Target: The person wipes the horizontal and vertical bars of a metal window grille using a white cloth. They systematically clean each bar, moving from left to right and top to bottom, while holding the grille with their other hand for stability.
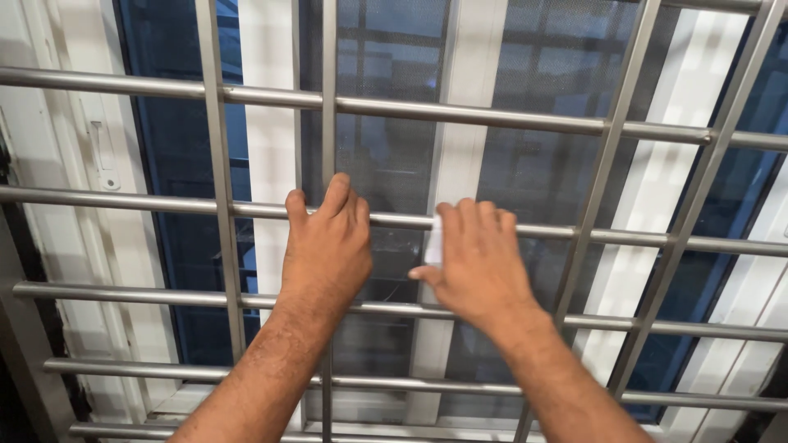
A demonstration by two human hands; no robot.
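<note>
Both hands grip the grey metal window grille (pixel 492 115): left hand (pixel 327 246) fingers curled over a bar, right hand (pixel 476 258) fingers pressing a small white cloth (pixel 433 242) at 3 o'clock, which could slip through the bars.

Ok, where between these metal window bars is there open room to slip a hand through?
Open: the cells right of the right hand and left of the left hand, though mesh screen lies behind. Crowded: the middle horizontal bar both hands grip.

Beyond the fingers (pixel 345 201), steel grille bars (pixel 492 116) leave rectangular gaps, with a mesh screen (pixel 386 164) blocking farther reach.
</note>
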